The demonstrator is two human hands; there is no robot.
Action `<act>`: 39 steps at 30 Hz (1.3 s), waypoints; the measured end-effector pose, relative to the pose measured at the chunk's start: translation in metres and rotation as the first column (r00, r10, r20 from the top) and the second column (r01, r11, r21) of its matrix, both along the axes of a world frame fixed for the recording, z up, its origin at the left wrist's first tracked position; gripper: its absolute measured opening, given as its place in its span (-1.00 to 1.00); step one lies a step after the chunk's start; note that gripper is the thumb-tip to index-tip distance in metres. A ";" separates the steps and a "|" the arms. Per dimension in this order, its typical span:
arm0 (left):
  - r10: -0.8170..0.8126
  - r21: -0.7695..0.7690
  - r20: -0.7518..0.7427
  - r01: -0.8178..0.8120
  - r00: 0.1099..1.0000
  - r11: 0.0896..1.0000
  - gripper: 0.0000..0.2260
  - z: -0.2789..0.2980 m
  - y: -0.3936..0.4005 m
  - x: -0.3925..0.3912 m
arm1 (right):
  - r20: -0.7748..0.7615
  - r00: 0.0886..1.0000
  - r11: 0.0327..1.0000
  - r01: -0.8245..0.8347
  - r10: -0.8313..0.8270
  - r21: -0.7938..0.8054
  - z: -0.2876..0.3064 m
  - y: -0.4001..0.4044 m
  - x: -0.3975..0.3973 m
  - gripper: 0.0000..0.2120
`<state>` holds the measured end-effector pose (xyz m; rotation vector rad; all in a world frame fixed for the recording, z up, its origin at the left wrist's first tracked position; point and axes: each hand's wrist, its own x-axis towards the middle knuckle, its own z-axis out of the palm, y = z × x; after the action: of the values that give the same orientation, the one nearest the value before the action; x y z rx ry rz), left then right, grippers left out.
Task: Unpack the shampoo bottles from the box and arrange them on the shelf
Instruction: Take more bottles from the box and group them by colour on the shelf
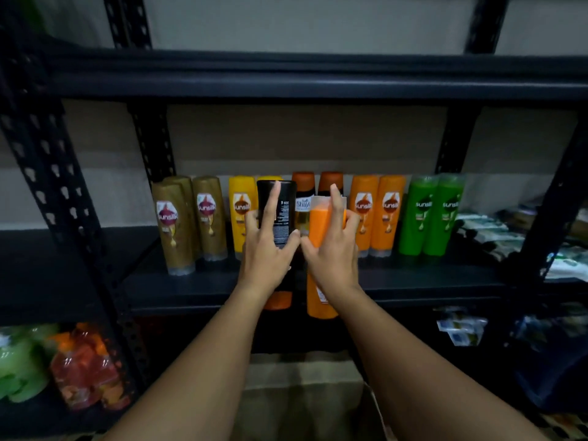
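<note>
Both hands are raised to the middle shelf (197, 281), each holding one bottle above its front edge. The left hand (270, 249) grips a black bottle (280, 214) from behind, index finger extended up its back and the other fingers curled around its sides; an orange end shows below the wrist. The right hand (334, 249) grips an orange bottle (321, 224) the same way, index finger pointing up. The two bottles stand just beside each other, and the thumbs nearly touch between them. The row on the shelf runs from 9 o'clock to 3 o'clock of the hands: gold bottles (191, 224), yellow bottles (240, 214), two dark orange-capped bottles (304, 198) directly behind the hands at 12 o'clock, orange bottles (378, 214) and green bottles (429, 214). A cardboard box (302, 386) is visible at 6 o'clock, between the forearms. Probable hazards: the row is tightly packed, so pushing either held bottle rearward could strike the bottles at 12 o'clock and topple neighbours in sequence. The bottles are tall on narrow bases; releasing one tilted, or near the shelf lip, could let it fall toward the box. Whether a free gap exists behind the hands cannot be determined, since they cover it.
</note>
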<state>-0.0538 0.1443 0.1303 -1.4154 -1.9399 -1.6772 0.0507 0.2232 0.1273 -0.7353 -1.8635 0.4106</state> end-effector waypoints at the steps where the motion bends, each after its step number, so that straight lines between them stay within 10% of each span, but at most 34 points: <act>1: -0.013 0.003 -0.014 0.013 1.000 1.000 -0.19 0.005 0.007 -0.005 | -0.011 1.000 1.000 -0.005 0.005 0.010 0.006 0.008 -0.002 -0.04; 27: -0.032 -0.146 -0.090 0.019 0.995 0.989 -0.11 -0.031 0.033 -0.036 | -0.077 0.991 0.970 -0.121 0.107 -0.211 -0.017 0.051 -0.009 0.18; 32: -0.010 -0.163 -0.104 -0.007 0.994 0.987 -0.10 -0.031 0.027 -0.045 | 0.276 0.961 0.998 -0.044 0.031 0.041 -0.003 0.062 -0.006 -0.09; 39: -0.012 -0.149 -0.089 -0.001 0.996 0.989 -0.16 -0.034 0.022 -0.050 | 0.776 0.534 0.870 -0.140 -0.336 0.473 0.026 0.084 0.006 -0.21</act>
<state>-0.1036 0.1666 0.0959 -1.5208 -2.0504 -1.4704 0.0564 0.3075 0.1537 -0.7337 -2.6629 -0.6501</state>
